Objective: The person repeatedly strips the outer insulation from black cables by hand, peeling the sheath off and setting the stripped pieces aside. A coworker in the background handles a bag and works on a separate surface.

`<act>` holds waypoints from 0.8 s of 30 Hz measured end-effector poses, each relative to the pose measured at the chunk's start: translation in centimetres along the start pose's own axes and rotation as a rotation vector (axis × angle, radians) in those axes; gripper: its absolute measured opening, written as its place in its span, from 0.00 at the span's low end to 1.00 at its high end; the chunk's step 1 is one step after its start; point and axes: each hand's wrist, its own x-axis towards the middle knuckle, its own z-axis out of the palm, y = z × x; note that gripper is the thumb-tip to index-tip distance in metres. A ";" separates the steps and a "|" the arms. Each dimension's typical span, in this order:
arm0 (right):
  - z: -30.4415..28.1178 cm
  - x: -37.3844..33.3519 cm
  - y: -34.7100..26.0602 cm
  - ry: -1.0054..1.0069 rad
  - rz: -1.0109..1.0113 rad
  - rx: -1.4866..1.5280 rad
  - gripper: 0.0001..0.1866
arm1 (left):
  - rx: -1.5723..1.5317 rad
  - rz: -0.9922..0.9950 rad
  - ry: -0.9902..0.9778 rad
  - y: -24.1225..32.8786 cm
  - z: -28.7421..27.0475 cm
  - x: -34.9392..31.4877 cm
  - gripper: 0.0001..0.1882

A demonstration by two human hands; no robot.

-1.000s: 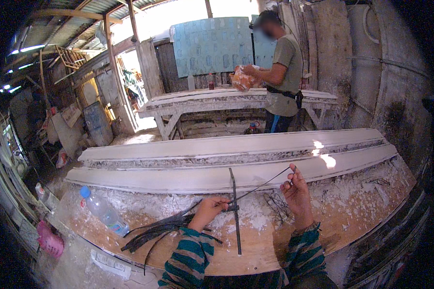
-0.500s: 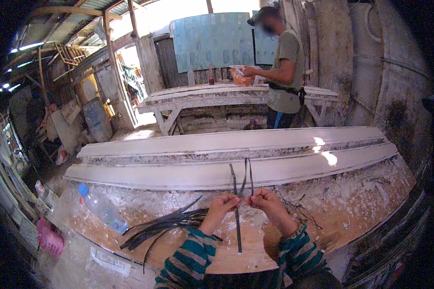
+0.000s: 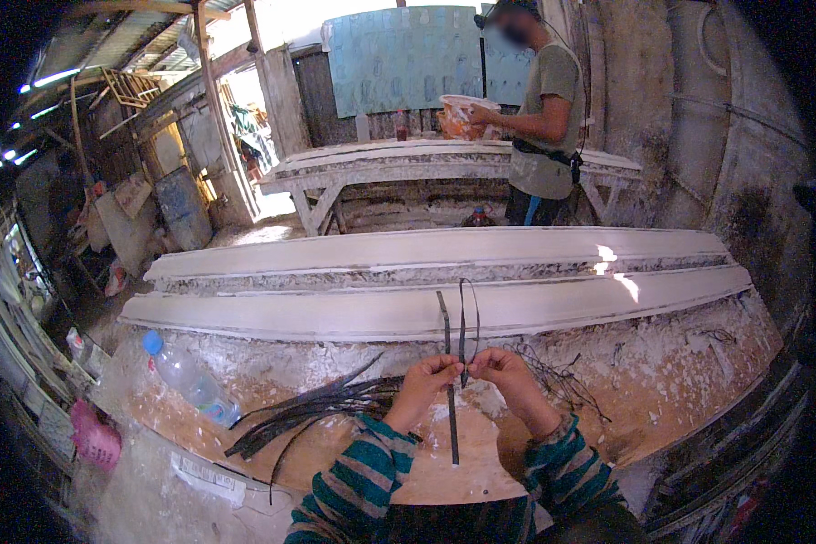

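A dusty workshop with rough grey walls (image 3: 698,118). At twelve o'clock stands a white bench (image 3: 408,163) before a blue panel (image 3: 399,63). Bright daylight comes in at eleven o'clock.

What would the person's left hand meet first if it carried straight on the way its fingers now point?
The left hand points right, toward the right hand. It would first meet the thin dark strip pinched between them, then the right hand's fingertips, which look almost touching already; depth is hard to judge.
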 end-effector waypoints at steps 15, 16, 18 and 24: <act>0.0 0.3 1.2 0.054 -0.128 -0.166 0.07 | 0.103 0.028 -0.040 0.0 -0.3 0.1 0.09; 0.0 0.3 1.1 0.045 -0.148 -0.142 0.07 | 0.133 0.048 -0.048 -0.1 -0.3 0.3 0.09; 0.1 0.3 1.0 0.051 -0.123 -0.187 0.07 | 0.145 0.072 -0.054 -0.2 -0.4 0.4 0.10; 0.3 0.2 0.5 0.103 -0.157 -0.341 0.06 | 0.076 -0.004 -0.055 0.1 -0.4 0.2 0.10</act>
